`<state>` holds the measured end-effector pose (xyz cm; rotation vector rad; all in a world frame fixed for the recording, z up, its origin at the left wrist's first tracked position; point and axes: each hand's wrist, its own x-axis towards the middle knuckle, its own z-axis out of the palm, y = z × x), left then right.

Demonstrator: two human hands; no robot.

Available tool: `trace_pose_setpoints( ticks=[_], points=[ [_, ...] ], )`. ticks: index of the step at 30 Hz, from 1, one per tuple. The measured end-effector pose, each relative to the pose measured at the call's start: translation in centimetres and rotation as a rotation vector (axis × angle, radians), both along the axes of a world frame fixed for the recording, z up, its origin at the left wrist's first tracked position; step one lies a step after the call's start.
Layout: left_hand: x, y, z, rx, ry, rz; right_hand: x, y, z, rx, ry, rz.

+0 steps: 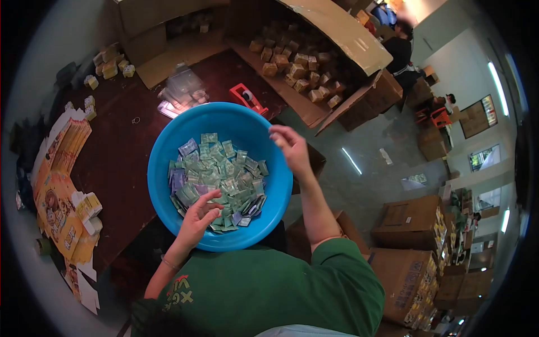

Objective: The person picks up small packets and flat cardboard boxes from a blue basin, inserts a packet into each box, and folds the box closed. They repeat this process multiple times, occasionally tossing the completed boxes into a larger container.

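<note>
A round blue basin (273, 216) holds many small, shiny sealed packets (216, 168), mostly pale green with some purple ones. Low over the near part of the pile is my left hand (197, 220), its bent fingers and thumb apart and no packet visible between them. My right hand (293, 151) is at the basin's right rim, fingers curled together against the thumb. Whether a small item sits in that pinch, or whether the fingers touch the rim, I cannot make out.
Behind the basin, a red tape dispenser (249, 98) and clear plastic bags (184, 89) lie on the dark red table (120, 163). An open carton (351, 42) holds small boxes (300, 64). Printed orange cardboard (59, 196) stacks at left; large cartons (407, 224) stand right. People sit farther back.
</note>
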<state>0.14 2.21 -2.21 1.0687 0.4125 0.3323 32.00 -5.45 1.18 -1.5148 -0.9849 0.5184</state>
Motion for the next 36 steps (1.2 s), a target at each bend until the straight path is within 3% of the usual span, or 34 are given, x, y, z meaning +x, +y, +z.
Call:
trace_pose_setpoints(
  ticks=[4, 8, 11, 14, 16, 17, 19, 22, 26, 30, 33, 34, 36],
  points=[
    [-0.4, 0.0, -0.3, 0.048, 0.010, -0.017, -6.6, -1.3, -2.1, -0.073, -0.288, 0.132],
    [-3.2, 1.8, 2.3, -0.017, -0.125, -0.051, -8.3, -2.0, -3.4, -0.099, -0.255, 0.109],
    [-7.6, 4.8, 2.3, 0.025, -0.163, 0.225, -8.7, -2.4, -3.4, -0.116, -0.225, 0.105],
    [-14.2, 8.9, 1.0, 0.236, 0.068, 0.768, -8.8, -2.5, -4.2, -0.149, -0.218, 0.144],
    [-20.3, 12.3, -3.8, 0.463, 0.410, 1.157, -9.0, -2.5, -4.2, -0.182, -0.204, 0.167],
    [-24.5, 14.2, -7.4, 0.610, 0.647, 1.226, -9.1, -2.4, -4.5, -0.180, -0.212, 0.181],
    [-28.3, 14.4, -6.8, 0.979, 1.013, 1.341, -9.3, -2.2, -4.7, -0.202, -0.218, 0.199],
    [-29.9, 15.1, -6.6, 0.902, 1.019, 1.378, -9.5, -2.1, -5.0, -0.232, -0.214, 0.215],
    [-28.0, 17.0, -7.3, 1.031, 1.243, 1.154, -9.5, -1.8, -5.1, -0.273, -0.254, 0.240],
    [-24.6, 18.6, -6.6, 0.879, 1.587, 0.875, -9.5, -1.9, -5.8, -0.297, -0.282, 0.256],
    [-24.9, 19.4, -7.6, 0.923, 1.342, 1.039, -9.3, -2.3, -6.1, -0.274, -0.336, 0.251],
    [-25.8, 20.2, -10.2, 1.016, 1.155, 1.173, -9.1, -2.2, -5.9, -0.253, -0.350, 0.254],
    [-27.8, 21.3, -12.1, 0.373, 0.463, 1.281, -8.8, -2.6, -5.3, -0.252, -0.359, 0.215]
  ],
)
